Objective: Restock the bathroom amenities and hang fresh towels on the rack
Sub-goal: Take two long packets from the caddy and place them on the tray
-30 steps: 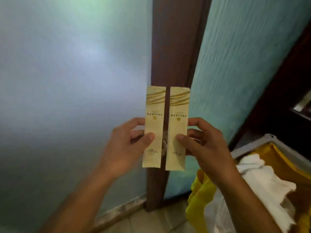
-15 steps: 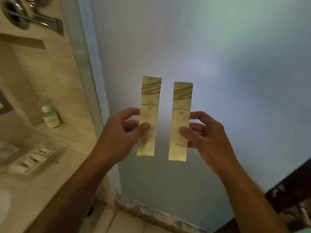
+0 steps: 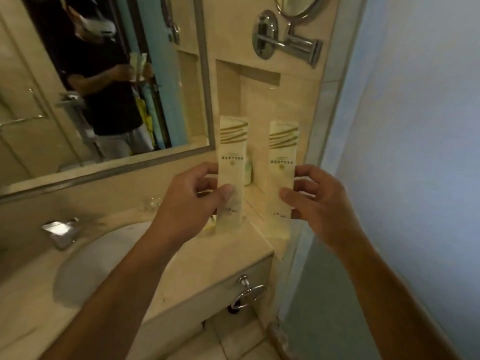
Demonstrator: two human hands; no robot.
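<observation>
Above the vanity desk point(image 3: 233, 252), before the wall niche point(image 3: 259, 100): left hand point(image 3: 185, 203) with curled fingers point(image 3: 202, 171) pinches the left sachet point(image 3: 232, 162) at mid-height, right hand point(image 3: 320, 203) pinches the right sachet point(image 3: 282, 167) likewise, both upright, slightly apart.

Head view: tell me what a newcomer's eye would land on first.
At centre, the left sachet and right sachet, tall and cream with gold stripes, are upright side by side with a gap between them. The left hand pinches one and the right hand pinches the other. Behind them is a wall niche above the vanity counter, and the big mirror at upper left reflects the person.
</observation>
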